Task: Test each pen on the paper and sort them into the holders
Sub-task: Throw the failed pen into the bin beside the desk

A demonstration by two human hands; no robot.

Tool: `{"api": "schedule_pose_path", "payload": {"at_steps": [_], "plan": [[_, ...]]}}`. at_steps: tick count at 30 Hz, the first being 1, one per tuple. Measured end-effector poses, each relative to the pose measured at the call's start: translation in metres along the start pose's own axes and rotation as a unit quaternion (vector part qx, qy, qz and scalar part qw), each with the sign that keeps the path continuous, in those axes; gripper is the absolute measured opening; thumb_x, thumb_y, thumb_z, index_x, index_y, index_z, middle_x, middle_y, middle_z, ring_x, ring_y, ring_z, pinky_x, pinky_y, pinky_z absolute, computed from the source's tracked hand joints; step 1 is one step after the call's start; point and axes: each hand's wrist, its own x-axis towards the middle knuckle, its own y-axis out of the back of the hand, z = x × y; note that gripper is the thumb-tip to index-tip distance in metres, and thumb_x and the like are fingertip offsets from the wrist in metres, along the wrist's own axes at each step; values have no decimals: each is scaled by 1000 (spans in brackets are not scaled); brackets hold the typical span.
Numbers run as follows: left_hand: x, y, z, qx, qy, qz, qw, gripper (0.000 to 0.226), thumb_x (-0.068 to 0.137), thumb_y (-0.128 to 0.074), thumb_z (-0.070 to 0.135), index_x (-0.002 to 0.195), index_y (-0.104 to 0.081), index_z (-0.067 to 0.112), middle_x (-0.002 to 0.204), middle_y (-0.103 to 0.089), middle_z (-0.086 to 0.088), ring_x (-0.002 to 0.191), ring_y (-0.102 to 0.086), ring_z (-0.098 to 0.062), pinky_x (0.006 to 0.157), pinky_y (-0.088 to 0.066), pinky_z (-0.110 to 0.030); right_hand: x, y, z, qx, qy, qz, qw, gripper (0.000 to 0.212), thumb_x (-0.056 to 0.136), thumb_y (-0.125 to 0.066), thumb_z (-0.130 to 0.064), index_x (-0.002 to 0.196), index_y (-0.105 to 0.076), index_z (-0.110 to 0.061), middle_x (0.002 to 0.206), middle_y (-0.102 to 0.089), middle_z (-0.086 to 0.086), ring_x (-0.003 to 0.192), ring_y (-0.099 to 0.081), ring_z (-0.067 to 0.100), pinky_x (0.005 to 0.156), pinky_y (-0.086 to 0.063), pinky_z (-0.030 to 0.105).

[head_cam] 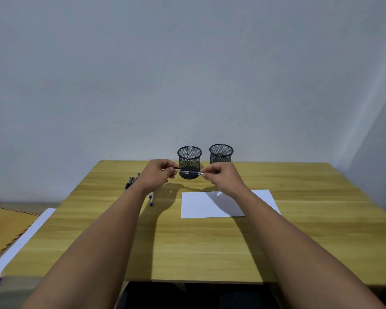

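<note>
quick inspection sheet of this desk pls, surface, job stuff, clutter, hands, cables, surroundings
surface: wooden table, bare at the near edge
job's things: white paper lying flat; two black mesh holders upright at the far edge, contents cannot be told; spare pens lying at the left; one pen held level in the air
clutter: nothing seen on the table
grips: left hand and right hand each pinch an end of the held pen
cables: nothing seen
surroundings: plain wall; brown patterned surface off the left edge

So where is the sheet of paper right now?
The paper lies flat on the wooden table, right of centre, under the right hand and in front of the right mesh holder.
</note>
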Motion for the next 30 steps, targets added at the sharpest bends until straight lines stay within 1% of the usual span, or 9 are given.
{"api": "schedule_pose_path", "payload": {"at_steps": [3, 6, 11, 14, 19, 22, 25, 27, 30], "plan": [[0, 1, 3, -2, -7, 3, 1000, 24, 102, -49, 3, 101, -72, 11, 87, -70, -6, 80, -65, -14, 66, -46, -27, 0, 1, -2, 7, -3, 3, 1000, 10, 92, -80, -3, 101, -84, -4, 65, -60, -11, 51, -51, -5, 55, -38, 8], [-1, 3, 3, 4, -2, 7, 1000, 24, 102, -49, 3, 102, -72, 10, 88, -71, -7, 81, -64, -15, 65, -46, -26, 0, 2, -4, 12, -1, 8, 1000, 9, 92, -80, -4, 101, -85, -5, 65, -62, -13, 50, -51, -8, 56, -39, 8], [-4, -2, 4, 8, 7, -18, 1000, 22, 102, -52, 6, 105, -73, 11, 93, -75, -7, 83, -66, -13, 68, -48, -26, -3, -1, -6, 5, -3, -5, 1000, 9, 92, -81, -6, 99, -85, -8, 65, -61, -11, 51, -50, -4, 58, -40, 12], [-5, -5, 8, 6, 8, -33, 999, 19, 101, -56, 7, 105, -74, 9, 89, -75, -5, 83, -67, -13, 71, -50, -27, -7, -2, -7, 22, -14, -18, 999, 10, 92, -81, -5, 102, -84, -3, 66, -62, -9, 50, -50, -3, 54, -40, 13], [-11, 0, 14, -20, 17, -64, 998, 13, 97, -61, 1, 99, -73, -5, 78, -69, -14, 61, -61, -12, 61, -50, -22, -17, -1, -11, 71, -47, -41, 996, 6, 91, -81, -1, 96, -83, -3, 64, -65, -4, 54, -52, 5, 54, -44, 19], [-14, -2, 18, -54, 24, -58, 997, 14, 97, -60, -2, 99, -72, -7, 79, -68, -17, 67, -61, -19, 62, -55, -23, -23, -1, -19, 73, -49, -35, 996, 6, 92, -80, 1, 97, -83, -1, 62, -62, -2, 53, -49, 7, 54, -43, 22], [-15, -5, 34, -50, 7, -55, 997, 15, 97, -59, -3, 104, -71, -10, 84, -67, -18, 73, -61, -22, 64, -56, -22, -28, 12, -27, 65, -44, -20, 997, 11, 93, -79, 0, 103, -81, 2, 67, -63, 2, 55, -52, 9, 52, -44, 18], [-13, -11, 51, -38, -13, -54, 998, 16, 97, -60, -1, 106, -71, -10, 87, -68, -20, 76, -61, -22, 68, -55, -27, -30, 26, -31, 41, -32, -5, 999, 15, 94, -78, -2, 107, -81, 2, 72, -67, 1, 57, -57, 6, 52, -44, 13], [-8, -31, 79, -52, -44, -48, 997, 16, 98, -61, 4, 108, -72, -1, 87, -72, -13, 71, -65, -15, 64, -52, -24, -36, 52, -34, -6, -16, 0, 1000, 13, 94, -77, -2, 107, -81, -1, 72, -69, -2, 54, -60, -1, 54, -44, 11]]}}
